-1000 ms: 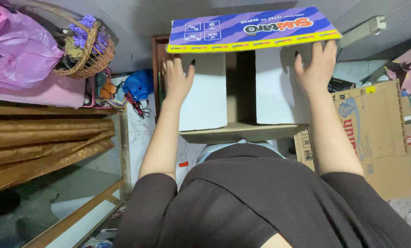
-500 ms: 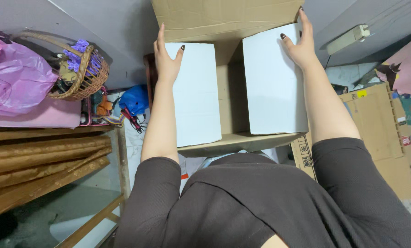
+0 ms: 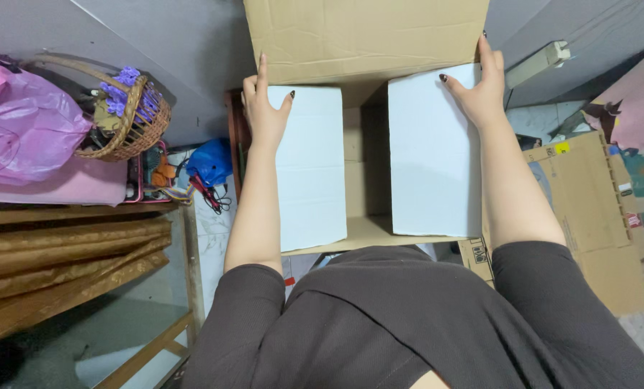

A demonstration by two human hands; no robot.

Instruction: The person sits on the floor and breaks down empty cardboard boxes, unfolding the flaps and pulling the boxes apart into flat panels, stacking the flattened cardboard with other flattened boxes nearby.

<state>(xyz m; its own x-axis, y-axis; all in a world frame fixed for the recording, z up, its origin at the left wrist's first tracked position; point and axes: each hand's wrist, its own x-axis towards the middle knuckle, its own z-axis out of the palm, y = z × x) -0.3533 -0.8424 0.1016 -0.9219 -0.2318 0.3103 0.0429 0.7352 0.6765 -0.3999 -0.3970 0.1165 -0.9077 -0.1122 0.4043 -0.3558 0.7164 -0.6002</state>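
Open brown cardboard box directly ahead of the person, its two white-faced side flaps folded inward and its far flap upright. Flattened cardboard sheets lie on the floor to the right; a wooden shelf stands to the left, bearing a pink plastic bag and a wicker basket of purple flowers. A blue bag sits between shelf and box. Left hand, fingers spread flat, presses the left white flap; right hand, equally flat, presses the right white flap.
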